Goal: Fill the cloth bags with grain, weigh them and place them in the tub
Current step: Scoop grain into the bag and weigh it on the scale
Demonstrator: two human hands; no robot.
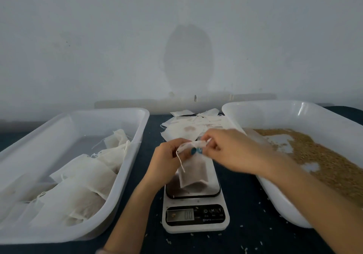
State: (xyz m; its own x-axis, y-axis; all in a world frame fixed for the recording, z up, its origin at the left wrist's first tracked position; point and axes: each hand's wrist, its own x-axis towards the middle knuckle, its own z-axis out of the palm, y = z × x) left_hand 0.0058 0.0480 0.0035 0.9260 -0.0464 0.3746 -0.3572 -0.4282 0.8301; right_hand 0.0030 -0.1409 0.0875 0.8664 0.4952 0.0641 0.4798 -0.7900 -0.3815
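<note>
Nearest to me, at the bottom of the frame, little loose grains [243, 248] lay on the dark worktop [245, 204]. In the bottom middle sat the white scale [195, 212]. Its small screen was lit, but the numbers were too blurry for me to read.

Just above the scale, in the middle of the frame, hung the cloth bag [193, 173], full and brownish. Its bottom was down at the scale's plate, but I could not tell if it touched. Both bare hands held it by the top. The left grip [169, 155] was curled round the bag's neck, and the white string [181, 163] hung down from there. The right grip [225, 147] pinched the other side of the neck with finger and thumb. Two small blue spots showed at the neck; I could not tell what they were.

At the left of the frame stood the tub [59, 132] with filled bags [84, 179] piled in it. At the right stood a white tray [279, 200] with brown grain [324, 155] spread inside.

Further back, in the middle between the two, lay a heap of flat empty bags [188, 128]. Behind it all rose a pale wall [176, 38].
</note>
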